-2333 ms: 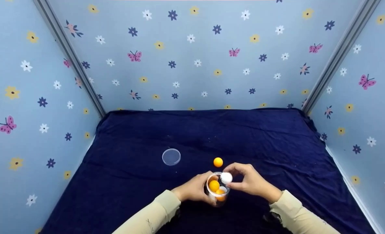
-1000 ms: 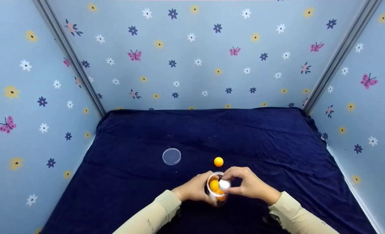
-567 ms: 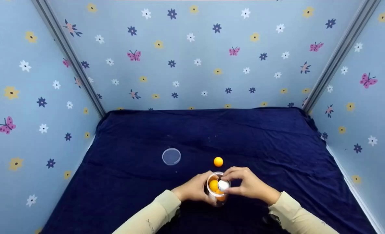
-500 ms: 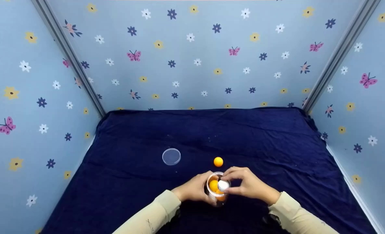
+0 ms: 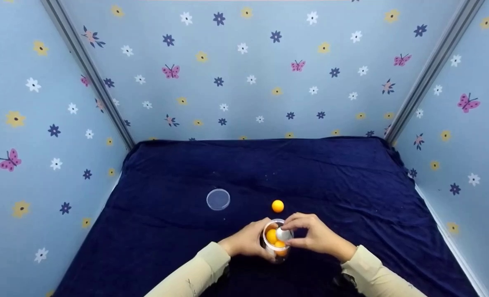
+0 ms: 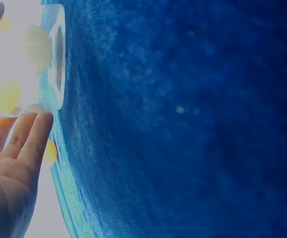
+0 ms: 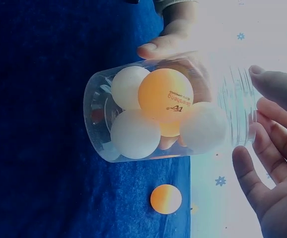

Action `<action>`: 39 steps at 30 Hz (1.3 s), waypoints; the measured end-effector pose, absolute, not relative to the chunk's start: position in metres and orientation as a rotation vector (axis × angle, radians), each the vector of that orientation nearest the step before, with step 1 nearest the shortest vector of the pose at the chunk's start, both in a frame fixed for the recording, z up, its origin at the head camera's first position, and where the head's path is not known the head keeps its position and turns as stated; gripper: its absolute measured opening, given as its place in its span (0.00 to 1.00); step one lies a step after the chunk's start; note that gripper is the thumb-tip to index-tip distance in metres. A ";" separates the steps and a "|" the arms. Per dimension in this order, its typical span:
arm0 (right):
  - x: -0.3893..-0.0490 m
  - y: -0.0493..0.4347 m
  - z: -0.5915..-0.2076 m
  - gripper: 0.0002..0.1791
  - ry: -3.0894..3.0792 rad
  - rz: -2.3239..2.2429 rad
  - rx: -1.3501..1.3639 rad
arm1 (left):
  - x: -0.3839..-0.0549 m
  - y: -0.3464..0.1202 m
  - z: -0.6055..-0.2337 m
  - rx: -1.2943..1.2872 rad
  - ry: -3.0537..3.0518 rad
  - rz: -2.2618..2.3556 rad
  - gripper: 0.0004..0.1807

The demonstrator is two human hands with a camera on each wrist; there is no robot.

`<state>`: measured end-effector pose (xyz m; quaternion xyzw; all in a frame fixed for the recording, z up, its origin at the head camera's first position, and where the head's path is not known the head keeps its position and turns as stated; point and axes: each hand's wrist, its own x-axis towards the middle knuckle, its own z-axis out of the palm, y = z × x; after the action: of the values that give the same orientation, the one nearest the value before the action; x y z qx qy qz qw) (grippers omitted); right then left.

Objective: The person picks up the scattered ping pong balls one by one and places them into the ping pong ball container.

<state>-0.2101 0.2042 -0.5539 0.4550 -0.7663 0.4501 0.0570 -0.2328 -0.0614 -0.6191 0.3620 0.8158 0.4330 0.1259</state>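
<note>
A clear plastic jar (image 7: 238, 106) stands upright, mouth up, in front of the person. My left hand (image 5: 250, 239) holds it from the left side, thumb and fingers spread round the wall. Inside are several white and orange ping-pong balls; one orange ball (image 7: 166, 94) shows printed lettering. The uppermost white ball (image 7: 203, 127) sits inside just below the threaded neck. At the mouth, my right hand (image 5: 316, 235) has thumb and fingers apart on either side of the rim, with nothing between them in the right wrist view.
Beyond the jar lies a loose orange ball (image 5: 277, 206) on the dark blue cloth (image 5: 170, 173). A clear round lid (image 5: 218, 199) rests flat to its left. Flower-patterned walls (image 5: 244, 82) enclose the back and sides.
My right hand has brought the white ball from above the rim into the jar and let it go; the ball now sits lower inside. The left hand keeps its hold on the jar.
</note>
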 end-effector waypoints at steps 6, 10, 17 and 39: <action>-0.209 0.204 -0.555 0.16 -2.325 1.359 1.394 | -0.230 -0.061 -0.622 1.040 2.386 1.257 0.42; -0.209 0.204 -0.556 0.16 -2.319 1.354 1.404 | -0.229 -0.061 -0.621 1.036 2.382 1.263 0.41; -0.206 0.205 -0.555 0.16 -2.331 1.342 1.405 | -0.228 -0.061 -0.622 1.047 2.386 1.244 0.42; -0.225 0.211 -0.552 0.20 -2.180 1.436 1.253 | -0.233 -0.060 -0.618 1.061 2.395 1.253 0.41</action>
<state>-0.2254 0.2112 -0.5517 0.4293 -0.7472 0.4923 0.1226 -0.2326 -0.0597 -0.6181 0.3629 0.8190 0.4283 0.1185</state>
